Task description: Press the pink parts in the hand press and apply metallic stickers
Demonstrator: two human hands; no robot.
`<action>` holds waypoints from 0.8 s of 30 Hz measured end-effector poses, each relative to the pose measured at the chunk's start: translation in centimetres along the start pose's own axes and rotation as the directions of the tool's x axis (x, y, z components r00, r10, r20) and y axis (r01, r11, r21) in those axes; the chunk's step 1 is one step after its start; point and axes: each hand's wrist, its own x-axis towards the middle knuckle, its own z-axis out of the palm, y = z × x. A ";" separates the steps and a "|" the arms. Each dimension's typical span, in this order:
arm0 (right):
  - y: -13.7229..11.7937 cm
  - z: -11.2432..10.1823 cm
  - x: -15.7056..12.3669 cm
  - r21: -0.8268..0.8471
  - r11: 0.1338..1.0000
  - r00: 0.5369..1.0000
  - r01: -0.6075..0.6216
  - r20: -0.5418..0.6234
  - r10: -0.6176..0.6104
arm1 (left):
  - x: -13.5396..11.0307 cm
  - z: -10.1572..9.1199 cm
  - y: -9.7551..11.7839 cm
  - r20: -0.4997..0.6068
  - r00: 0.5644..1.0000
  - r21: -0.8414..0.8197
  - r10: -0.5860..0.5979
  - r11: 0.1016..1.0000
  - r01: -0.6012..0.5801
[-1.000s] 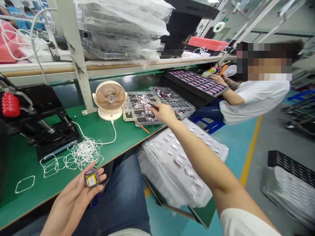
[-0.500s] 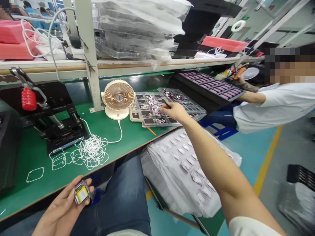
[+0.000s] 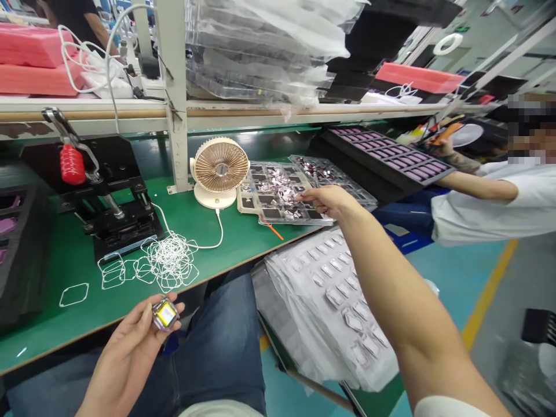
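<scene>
My left hand (image 3: 134, 341) is closed around the edges of a small square device casing (image 3: 165, 314), just off the bench's front edge. The casing faces up, showing a yellow-bordered white block inside a purplish, clear-edged frame. My right hand (image 3: 330, 201) reaches far forward with its fingers pinched over a clear compartment tray (image 3: 310, 219). A thin dark tool shows slightly above those fingers; its kind is unclear. The fingertips are at a heap of small pale-pink pieces (image 3: 280, 186) lying in the tray.
A cream fan (image 3: 220, 168) stands beside the tray. Left are a black press with a red handle (image 3: 72, 164), a pile of thin white frames (image 3: 169, 260) and one loose frame (image 3: 73, 295). A film-covered parts tray (image 3: 330, 289) sits low at right. A co-worker's arm (image 3: 482, 184) lies beyond a black foam tray (image 3: 391, 152).
The view has shifted, so the bench appears further right. My left hand has come up slightly with the casing. My right hand's fingers have turned downward at the pink pieces, and the dark tool shows less.
</scene>
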 end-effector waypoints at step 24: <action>0.2 -1.7 0.2 -0.534 0.838 0.992 0.111 0.006 -0.128 | -0.1 -0.5 -1.1 0.034 0.999 0.076 -0.031 0.997 0.028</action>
